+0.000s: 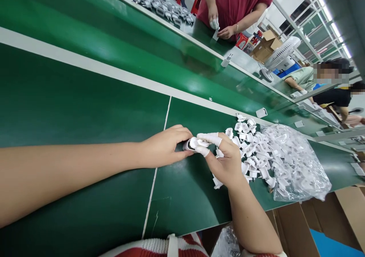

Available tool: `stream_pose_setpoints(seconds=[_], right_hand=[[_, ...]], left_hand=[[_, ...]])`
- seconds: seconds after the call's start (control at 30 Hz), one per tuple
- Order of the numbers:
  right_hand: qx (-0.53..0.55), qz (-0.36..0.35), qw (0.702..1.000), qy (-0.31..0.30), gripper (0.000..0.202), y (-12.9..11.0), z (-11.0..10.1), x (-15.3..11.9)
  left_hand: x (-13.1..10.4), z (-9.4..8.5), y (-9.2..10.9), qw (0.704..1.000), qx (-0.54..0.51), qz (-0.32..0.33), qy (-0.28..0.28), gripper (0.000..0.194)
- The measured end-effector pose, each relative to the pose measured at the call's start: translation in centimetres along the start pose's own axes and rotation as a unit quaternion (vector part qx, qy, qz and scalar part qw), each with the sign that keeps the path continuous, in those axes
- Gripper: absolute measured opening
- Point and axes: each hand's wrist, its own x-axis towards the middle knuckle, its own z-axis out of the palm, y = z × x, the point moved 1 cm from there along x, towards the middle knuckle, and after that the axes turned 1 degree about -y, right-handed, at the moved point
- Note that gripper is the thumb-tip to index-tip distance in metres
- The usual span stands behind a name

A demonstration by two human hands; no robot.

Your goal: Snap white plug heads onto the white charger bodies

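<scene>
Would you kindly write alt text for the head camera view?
Two hands, left hand and right hand, meet over a green table, together pinching one small white plastic part. A pile of similar parts and a clear bag lie just right; a person in red works opposite.

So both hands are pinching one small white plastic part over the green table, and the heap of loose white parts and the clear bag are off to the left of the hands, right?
Not quite. The head view shows the left hand and right hand pinching one small white plastic part over the green table, but the heap of loose white parts and the clear bag lie to the right of the hands, not the left.
</scene>
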Motion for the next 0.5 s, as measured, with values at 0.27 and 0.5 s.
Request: stream_pose_setpoints(seconds=[0.27, 0.5], right_hand=[[-0.061, -0.042, 0.997, -0.011, 0.036, 0.0, 0.1, 0.38], [-0.16, -0.053, 0.985, -0.028, 0.038, -0.53, 0.07, 0.37]], left_hand=[[0.19, -0.08, 0.21, 1.0, -0.006, 0.01, 0.012, 0.02], [0.28, -0.12, 0.27, 1.0, -0.01, -0.011, 0.018, 0.02]])
